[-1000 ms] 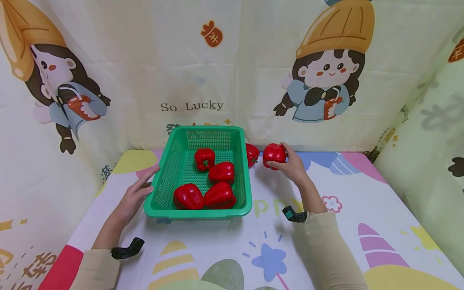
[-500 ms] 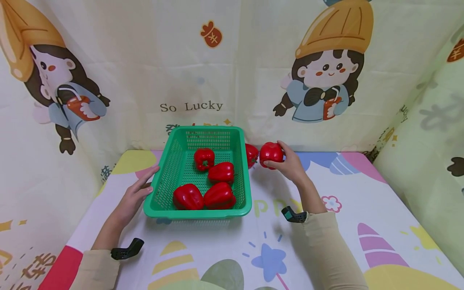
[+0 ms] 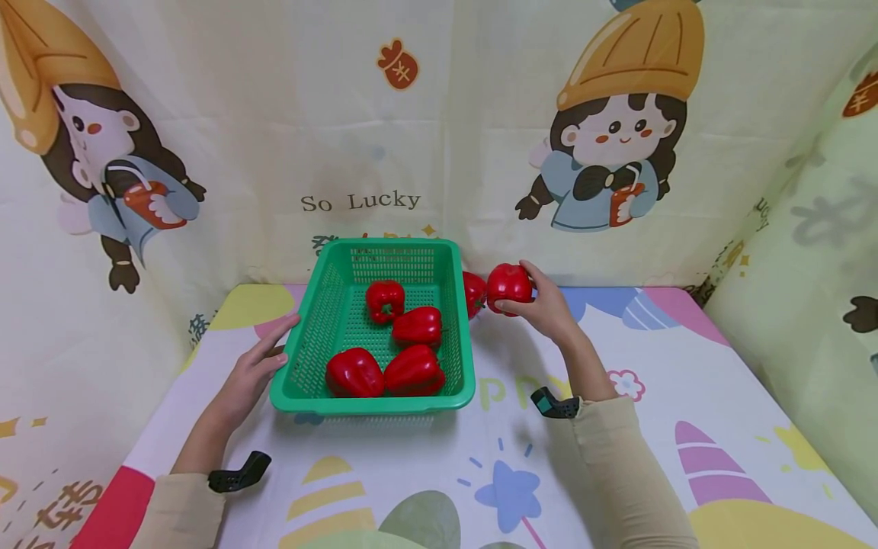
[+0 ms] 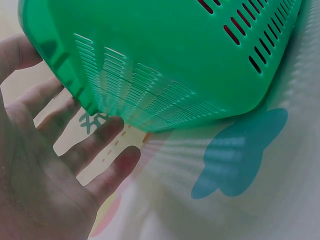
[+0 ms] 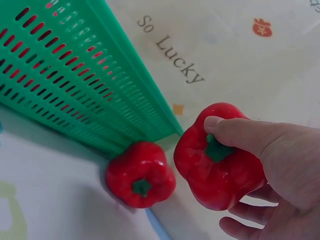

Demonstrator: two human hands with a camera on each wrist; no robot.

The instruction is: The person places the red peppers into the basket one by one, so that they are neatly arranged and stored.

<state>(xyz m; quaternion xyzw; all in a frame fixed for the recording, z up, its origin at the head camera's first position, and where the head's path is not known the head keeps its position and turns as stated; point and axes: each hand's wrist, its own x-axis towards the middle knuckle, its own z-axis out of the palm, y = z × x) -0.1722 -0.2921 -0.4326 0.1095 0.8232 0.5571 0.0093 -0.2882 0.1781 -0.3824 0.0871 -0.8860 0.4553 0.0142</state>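
A green plastic basket (image 3: 312, 335) with slotted walls stands on the table and contains several red bell peppers (image 3: 415, 371). My left hand (image 3: 252, 374) rests at its left rim, fingers spread and mostly straight; the left wrist view shows them against the rim and the outer wall (image 4: 150, 75). Right of the basket, my right hand (image 3: 549, 309) grips another red bell pepper (image 3: 508, 288), the thumb beside its green stem (image 5: 218, 149) and the fingers round the far side. One more pepper (image 5: 141, 175) lies on the table against the basket's right wall, partly hidden by it in the head view.
A patterned cloth covers the table (image 3: 384, 457). Printed fabric hangs as a wall (image 3: 480, 152) right behind the table's back edge, with more fabric (image 3: 809, 229) at the sides. Dark wrist cameras (image 3: 554, 404) are strapped on both forearms.
My right hand has moved slightly left and up with the gripped pepper, closer to the pepper beside the basket. The left hand and the basket stay in place.
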